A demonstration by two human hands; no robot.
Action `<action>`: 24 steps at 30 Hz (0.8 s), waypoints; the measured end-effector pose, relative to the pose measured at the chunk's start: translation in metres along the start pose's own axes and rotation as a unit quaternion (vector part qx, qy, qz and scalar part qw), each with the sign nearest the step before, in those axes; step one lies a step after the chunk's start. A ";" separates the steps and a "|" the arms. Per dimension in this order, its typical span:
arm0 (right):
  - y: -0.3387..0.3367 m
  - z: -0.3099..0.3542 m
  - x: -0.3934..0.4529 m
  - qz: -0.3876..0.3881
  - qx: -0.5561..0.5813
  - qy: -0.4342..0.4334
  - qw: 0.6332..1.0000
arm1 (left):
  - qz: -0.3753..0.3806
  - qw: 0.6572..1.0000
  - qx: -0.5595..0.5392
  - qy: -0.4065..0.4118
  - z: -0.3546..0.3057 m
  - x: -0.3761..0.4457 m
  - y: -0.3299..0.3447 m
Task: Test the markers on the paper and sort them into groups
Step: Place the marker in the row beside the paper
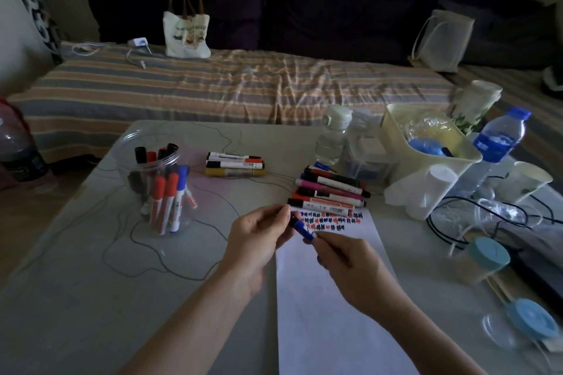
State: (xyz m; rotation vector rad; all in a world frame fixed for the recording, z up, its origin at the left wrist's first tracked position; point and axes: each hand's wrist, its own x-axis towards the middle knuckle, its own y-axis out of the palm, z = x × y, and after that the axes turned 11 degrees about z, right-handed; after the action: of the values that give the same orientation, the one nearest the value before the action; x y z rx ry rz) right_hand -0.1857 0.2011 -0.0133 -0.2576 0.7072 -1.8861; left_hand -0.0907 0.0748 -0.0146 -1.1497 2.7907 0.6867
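A blue marker [302, 229] sits between both hands above the top end of the paper [329, 298], tilted with its dark end up and away. The right hand [350, 268] curls its fingers round the lower barrel — a closed grip on the marker. The left hand [259, 240] pinches the marker's upper end between thumb and fingertips; whether that end is a cap coming off cannot be told.

Just beyond the grip, rows of red, blue and black test marks [330, 220] cover the paper's far edge. Touching that edge and further out lies a pile of markers [330, 192], stacked roughly parallel, in red, pink, black and blue. Beyond the left hand a smaller group of markers [234, 164] lies side by side, a yellow one nearest. To the left of the grip stands a clear plastic jar [158, 183] holding more markers upright, red and blue caps down.

To the right of the grip, on the pale surface [76, 283], are a cream basket [432, 143], water bottles [499, 143], paper cups and black cables. Past the surface lies a striped bed [213, 82] with a tote bag [186, 30].
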 end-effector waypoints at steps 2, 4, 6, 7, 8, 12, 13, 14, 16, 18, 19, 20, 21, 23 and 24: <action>0.002 0.002 0.002 -0.049 -0.043 -0.040 0.997 | -0.024 1.000 -0.018 -0.003 0.002 0.005 0.004; 0.002 0.002 -0.001 -0.097 -0.141 -0.083 0.982 | -0.065 0.995 -0.081 -0.010 -0.005 0.014 -0.003; -0.006 -0.009 -0.008 -0.145 -0.198 -0.097 0.964 | -0.112 0.982 -0.152 0.020 -0.020 0.026 -0.022; -0.012 -0.015 -0.011 -0.159 -0.177 -0.083 0.968 | -0.116 0.985 -0.124 0.045 -0.025 0.029 -0.032; -0.017 -0.020 -0.013 -0.155 -0.144 -0.062 0.975 | -0.097 0.991 -0.063 0.063 -0.027 0.029 -0.039; -0.018 -0.031 -0.007 -0.070 -0.097 0.003 0.993 | 0.012 0.946 0.319 0.048 -0.011 0.022 -0.049; -0.015 -0.033 -0.006 -0.057 -0.104 -0.003 0.993 | 0.032 0.912 0.406 0.054 -0.006 0.023 -0.051; -0.014 -0.035 -0.005 -0.059 -0.105 -0.009 0.993 | 0.050 0.879 0.471 0.064 -0.002 0.024 -0.053; -0.016 -0.038 -0.003 -0.078 -0.074 -0.024 0.994 | 0.077 0.826 0.551 0.090 0.004 0.026 -0.052; -0.019 -0.038 -0.002 -0.094 -0.016 -0.014 0.995 | 0.100 0.762 0.628 0.124 0.013 0.027 -0.051; -0.022 -0.036 -0.002 -0.104 0.036 -0.003 0.994 | 0.109 0.734 0.657 0.129 0.017 0.028 -0.050; -0.026 -0.035 -0.001 -0.114 0.122 0.005 0.986 | 0.115 0.720 0.672 0.128 0.020 0.030 -0.049; -0.031 -0.033 -0.002 -0.116 0.250 0.013 0.961 | 0.117 0.715 0.678 0.123 0.021 0.032 -0.047; -0.043 -0.034 -0.004 -0.097 0.500 0.020 0.860 | 0.117 0.712 0.681 0.123 0.022 0.034 -0.043; -0.049 -0.034 -0.004 -0.094 0.556 0.017 0.825 | 0.117 0.708 0.685 0.127 0.023 0.036 -0.041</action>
State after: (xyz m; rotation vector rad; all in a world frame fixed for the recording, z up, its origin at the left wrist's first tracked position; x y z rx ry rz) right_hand -0.2379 0.2299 -0.0116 0.4783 -0.4916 -2.1779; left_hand -0.0920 0.0353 -0.0587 -0.4921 2.4300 -1.4654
